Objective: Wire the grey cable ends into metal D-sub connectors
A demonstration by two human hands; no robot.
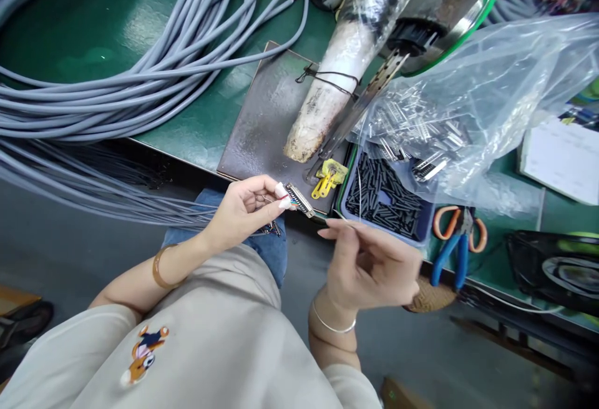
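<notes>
My left hand is closed, thumb and fingers pinching thin coloured wires at a D-sub connector. The connector is metal-edged with a row of contacts and sits just past the fingertips, over the bench's front edge. Grey cables run in from the left and pass behind that hand. To the right, my right hand pinches a thin solder wire, which rises past the blue tray. Its fingertips are slightly blurred and apart from the connector. A soldering iron points down at a yellow sponge beyond the connector.
A blue tray holds black sleeves. Behind it lies a plastic bag of metal connectors. Pliers with orange and blue handles are at right. A white-wrapped tube overhangs the dark board. Coiled grey cable covers the left bench.
</notes>
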